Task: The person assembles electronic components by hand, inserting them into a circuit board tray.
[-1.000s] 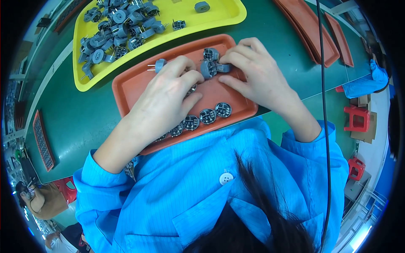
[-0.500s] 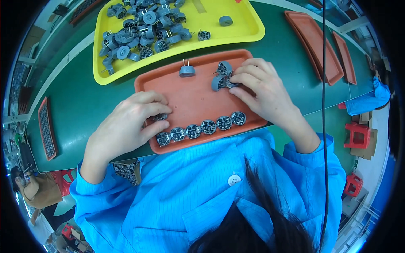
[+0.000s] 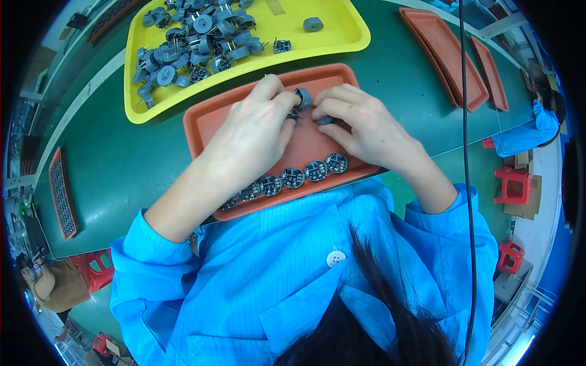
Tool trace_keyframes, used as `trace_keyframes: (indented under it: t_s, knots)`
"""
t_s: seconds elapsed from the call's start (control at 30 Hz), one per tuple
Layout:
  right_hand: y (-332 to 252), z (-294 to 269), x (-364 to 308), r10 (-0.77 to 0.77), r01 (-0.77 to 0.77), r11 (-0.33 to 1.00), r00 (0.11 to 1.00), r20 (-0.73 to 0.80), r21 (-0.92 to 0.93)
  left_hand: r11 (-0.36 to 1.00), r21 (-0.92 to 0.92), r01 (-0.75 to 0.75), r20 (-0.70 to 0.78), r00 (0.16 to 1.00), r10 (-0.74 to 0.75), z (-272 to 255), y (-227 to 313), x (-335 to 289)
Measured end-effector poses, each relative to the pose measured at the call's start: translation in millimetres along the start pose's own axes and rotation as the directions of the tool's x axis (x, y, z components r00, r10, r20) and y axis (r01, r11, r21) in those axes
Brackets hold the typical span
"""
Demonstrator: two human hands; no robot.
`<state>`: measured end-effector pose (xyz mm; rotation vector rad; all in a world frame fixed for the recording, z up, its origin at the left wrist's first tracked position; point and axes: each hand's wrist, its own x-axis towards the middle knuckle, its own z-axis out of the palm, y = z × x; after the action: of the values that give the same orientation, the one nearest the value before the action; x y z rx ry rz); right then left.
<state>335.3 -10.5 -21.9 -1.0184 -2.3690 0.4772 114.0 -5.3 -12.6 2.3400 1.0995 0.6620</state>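
Over the middle of an orange tray [image 3: 207, 116], my left hand [image 3: 253, 131] is closed with its fingertips on a grey round electronic part [image 3: 303, 98], whose pins and lower side are partly hidden. Just to the right, my right hand [image 3: 369, 125] pinches another grey round part [image 3: 325, 120] between thumb and fingers. The two hands nearly meet. Along the tray's near edge stands a row of several round parts with circuit boards facing up [image 3: 293, 177]; my left forearm covers the row's left end.
A yellow tray [image 3: 329, 52] holding a heap of grey round parts lies beyond the orange one. Stacked orange trays [image 3: 442, 61] rest at the right, and a filled narrow tray [image 3: 62, 192] at the far left. A black cable [image 3: 467, 183] hangs down on the right.
My left hand has moved from the tray's left end up to the middle, onto the grey parts by my right hand. My right hand has shifted slightly left. The view has shifted a little.
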Motion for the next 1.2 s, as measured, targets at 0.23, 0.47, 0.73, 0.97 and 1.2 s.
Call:
trace_keyframes:
  t_s: [0.23, 0.47, 0.73, 0.97, 1.2]
  knots:
    - [2, -28, -12, 0.026, -0.022, 0.999, 0.992, 0.122, -0.038, 0.991, 0.134, -0.024, 0.121, 0.993, 0.007, -13, 7, -7]
    - [4, -32, -5, 0.138, -0.149, 0.986, 0.981, 0.135, 0.079, 0.983, 0.183, -0.007, 0.104, 0.994, -0.012, -13, 13, -18]
    - [-5, -48, -19, -0.017, 0.003, 0.999, 0.927, 0.376, 0.037, 0.969, -0.105, 0.225, 0.19, 0.961, -0.203, -42, -2, -14]
    - [-25, -47, -2, 0.069, -0.152, 0.981, 0.854, 0.515, 0.121, 0.996, -0.086, 0.032, 0.119, 0.993, -0.022, -43, -24, -31]
    - [-20, -36, 5, -0.028, -0.066, 0.983, 0.869, 0.494, 0.17, 0.997, -0.033, 0.067, 0.115, 0.991, -0.063, -46, -20, -47]
